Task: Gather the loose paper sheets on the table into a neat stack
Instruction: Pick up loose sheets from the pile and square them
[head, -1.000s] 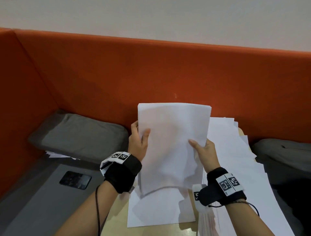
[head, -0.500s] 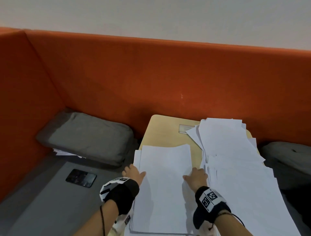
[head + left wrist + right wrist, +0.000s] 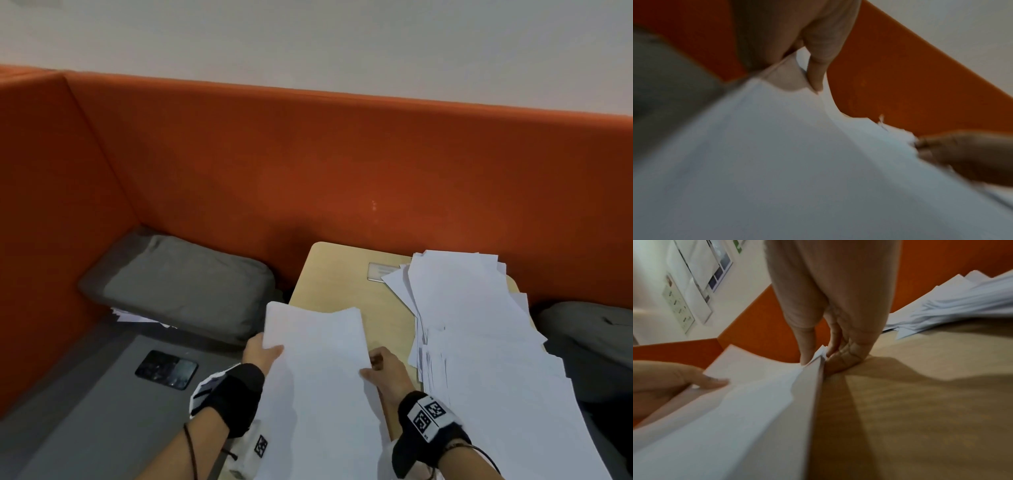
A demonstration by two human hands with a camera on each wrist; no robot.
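A gathered bundle of white sheets (image 3: pixel 318 370) is lifted off the near left part of the wooden table (image 3: pixel 335 270). My left hand (image 3: pixel 262 351) grips its left edge, thumb on top (image 3: pixel 816 65). My right hand (image 3: pixel 380 368) pinches its right edge between thumb and fingers (image 3: pixel 818 352). The bundle (image 3: pixel 748 402) tilts up toward its far end, and its near end runs out of view. A loose spread of white sheets (image 3: pixel 479 342) covers the right side of the table, fanned and overlapping.
An orange padded partition (image 3: pixel 308 164) walls the table at the back and left. A grey cushion (image 3: pixel 185 287) lies to the left with papers under it. A dark phone (image 3: pixel 166 369) rests on the grey bench. Another grey cushion (image 3: pixel 589 335) sits at the right.
The bundle stood upright a second ago, then lay flat on the table under both hands. Now both hands hold its edges and it is raised off the table again.
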